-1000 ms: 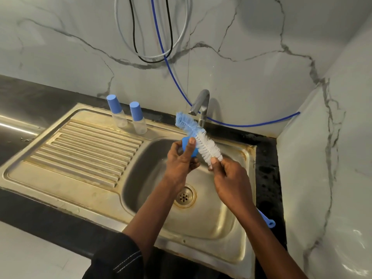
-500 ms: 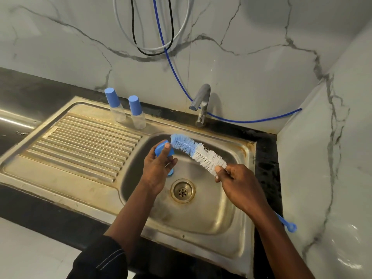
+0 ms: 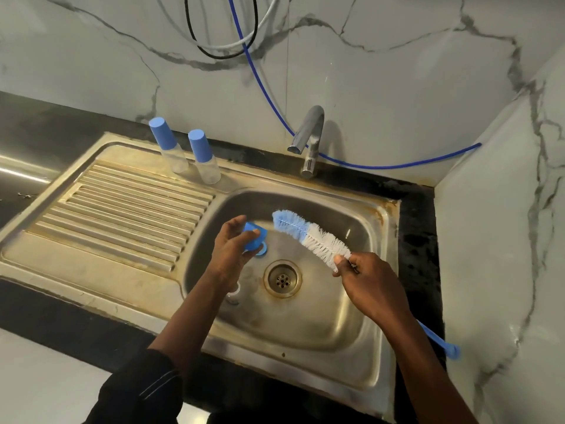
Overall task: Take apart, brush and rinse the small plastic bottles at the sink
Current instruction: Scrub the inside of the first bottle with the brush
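While two capped bottles [image 3: 203, 156] wait on the sink [image 3: 91, 261], the left hand [image 3: 230, 255] grips a loose blue cap [image 3: 254, 240] and the right hand [image 3: 371, 284] clutches the brush [image 3: 308, 237], most work seemingly ahead.

Left hand [image 3: 234, 252], right hand [image 3: 371, 284], fingers curled.

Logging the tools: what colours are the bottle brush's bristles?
Bottle brush bristles are blue at the tip, white nearer the handle; head view.
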